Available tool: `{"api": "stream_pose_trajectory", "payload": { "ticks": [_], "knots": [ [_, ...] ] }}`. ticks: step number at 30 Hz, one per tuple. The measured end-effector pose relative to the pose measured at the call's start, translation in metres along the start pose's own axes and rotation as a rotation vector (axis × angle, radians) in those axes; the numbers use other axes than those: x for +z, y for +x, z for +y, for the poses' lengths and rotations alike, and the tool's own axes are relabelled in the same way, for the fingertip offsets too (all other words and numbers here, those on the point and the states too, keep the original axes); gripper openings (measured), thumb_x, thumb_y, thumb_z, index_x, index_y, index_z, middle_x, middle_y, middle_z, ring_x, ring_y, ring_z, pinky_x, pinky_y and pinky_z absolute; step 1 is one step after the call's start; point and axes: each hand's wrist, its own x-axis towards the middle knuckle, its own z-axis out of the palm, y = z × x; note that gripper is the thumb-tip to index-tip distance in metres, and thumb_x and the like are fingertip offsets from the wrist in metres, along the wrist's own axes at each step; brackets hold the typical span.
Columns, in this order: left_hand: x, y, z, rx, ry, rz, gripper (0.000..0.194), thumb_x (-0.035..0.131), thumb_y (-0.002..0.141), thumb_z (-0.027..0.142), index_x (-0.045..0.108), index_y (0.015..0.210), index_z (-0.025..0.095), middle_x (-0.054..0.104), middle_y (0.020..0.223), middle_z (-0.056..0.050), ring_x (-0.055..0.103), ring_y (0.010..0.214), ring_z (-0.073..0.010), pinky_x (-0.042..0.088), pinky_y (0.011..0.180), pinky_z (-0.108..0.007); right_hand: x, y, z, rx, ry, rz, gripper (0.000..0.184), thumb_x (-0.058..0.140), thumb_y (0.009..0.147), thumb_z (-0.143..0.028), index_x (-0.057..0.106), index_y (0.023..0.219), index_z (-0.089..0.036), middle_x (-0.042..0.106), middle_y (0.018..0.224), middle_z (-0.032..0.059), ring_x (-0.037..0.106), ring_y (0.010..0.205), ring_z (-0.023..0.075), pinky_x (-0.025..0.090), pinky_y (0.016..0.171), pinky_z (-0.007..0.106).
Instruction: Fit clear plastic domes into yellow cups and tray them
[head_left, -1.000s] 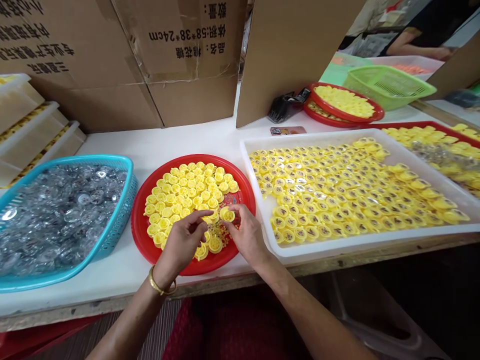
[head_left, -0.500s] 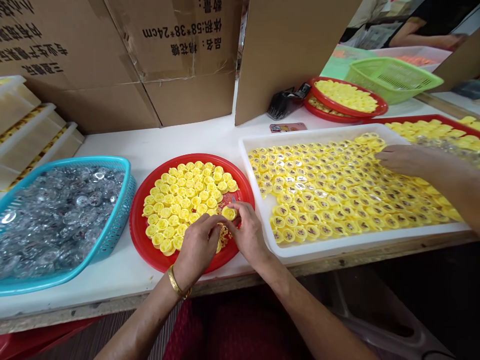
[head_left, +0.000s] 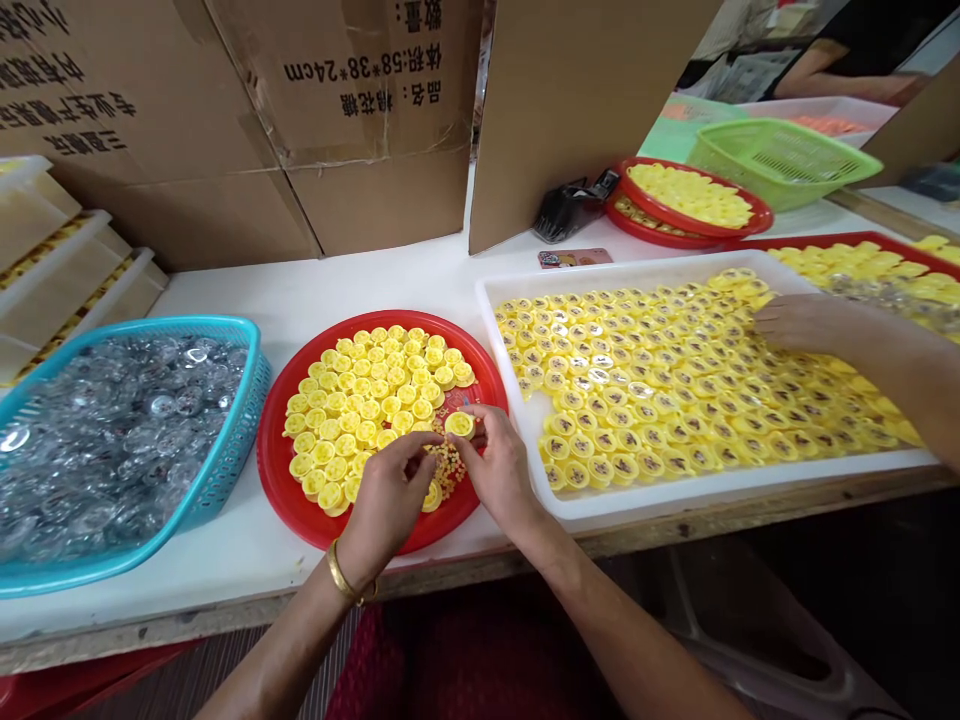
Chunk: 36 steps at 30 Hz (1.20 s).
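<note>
My right hand point(head_left: 501, 472) pinches a small round yellow plastic cup point(head_left: 460, 426) between thumb and fingers, over the right side of a red round tray point(head_left: 276, 492). Left of it is my left hand point(head_left: 391, 498), thumb and fingertips pinched together just short of the cup; whatever lies between them is too small or hidden to make out. Many similar yellow cups point(head_left: 347, 400) lie in the tray. Tiny yellowish bits point(head_left: 450, 468) are scattered on the tray beneath my hands, partly covered by them.
A blue basket point(head_left: 264, 375) of clear plastic pieces point(head_left: 150, 420) stands left. On the right, a white tray point(head_left: 600, 508) holds rows of yellow pieces, and another person's hand point(head_left: 795, 322) reaches into it. Cardboard point(head_left: 375, 200) stands behind; a phone-like card point(head_left: 574, 258) lies nearby.
My left hand has drawn slightly left and away from the yellow cup. My right hand stays almost in place with the cup still in its fingers.
</note>
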Motion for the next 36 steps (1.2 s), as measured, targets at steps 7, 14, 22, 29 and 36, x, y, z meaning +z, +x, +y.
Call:
{"api": "stream_pose_trajectory", "payload": {
  "ticks": [7, 14, 22, 29, 36],
  "knots": [
    [-0.01, 0.003, 0.001, -0.248, -0.517, -0.024, 0.037, 0.063, 0.077, 0.03, 0.063, 0.109, 0.011, 0.058, 0.055, 0.002, 0.05, 0.048, -0.0085, 0.038, 0.046, -0.018, -0.001, 0.0, -0.01, 0.352, 0.475, -0.176, 0.038, 0.06, 0.082, -0.038, 0.056, 0.115, -0.02, 0.068, 0.089, 0.0052, 0.066, 0.075, 0.0173, 0.055, 0.069, 0.032],
    [-0.012, 0.004, 0.003, -0.28, -0.777, 0.022, 0.035, 0.069, 0.073, 0.026, 0.065, 0.104, 0.011, 0.063, 0.06, 0.0, 0.054, 0.051, -0.007, 0.041, 0.049, -0.016, -0.001, -0.001, -0.016, 0.377, 0.587, -0.206, 0.041, 0.065, 0.076, -0.025, 0.054, 0.115, -0.023, 0.067, 0.096, 0.0026, 0.065, 0.081, 0.0145, 0.054, 0.076, 0.029],
    [-0.013, 0.001, -0.001, -0.319, -0.983, 0.02, 0.032, 0.075, 0.07, 0.021, 0.066, 0.098, 0.009, 0.069, 0.07, -0.005, 0.063, 0.06, -0.0098, 0.049, 0.055, -0.017, 0.002, -0.005, -0.017, 0.318, 0.577, -0.204, 0.033, 0.066, 0.076, -0.024, 0.053, 0.107, -0.023, 0.067, 0.09, 0.002, 0.065, 0.08, 0.0154, 0.053, 0.073, 0.029],
    [-0.01, 0.0, 0.002, -0.327, -1.106, 0.106, 0.025, 0.076, 0.068, 0.018, 0.065, 0.09, 0.013, 0.066, 0.079, -0.003, 0.067, 0.068, -0.0124, 0.052, 0.058, -0.018, 0.002, -0.005, -0.021, 0.272, 0.533, -0.155, 0.03, 0.066, 0.075, -0.023, 0.053, 0.102, -0.024, 0.065, 0.1, 0.0029, 0.064, 0.079, 0.0139, 0.053, 0.07, 0.027],
    [-0.007, -0.002, 0.002, -0.205, -1.045, 0.183, 0.023, 0.076, 0.068, 0.019, 0.066, 0.088, 0.015, 0.063, 0.081, 0.0, 0.068, 0.071, -0.0133, 0.05, 0.058, -0.018, 0.002, -0.007, -0.022, 0.306, 0.534, -0.189, 0.032, 0.065, 0.076, -0.025, 0.052, 0.105, -0.024, 0.065, 0.094, 0.0023, 0.065, 0.077, 0.014, 0.053, 0.068, 0.026]
  ]
}}
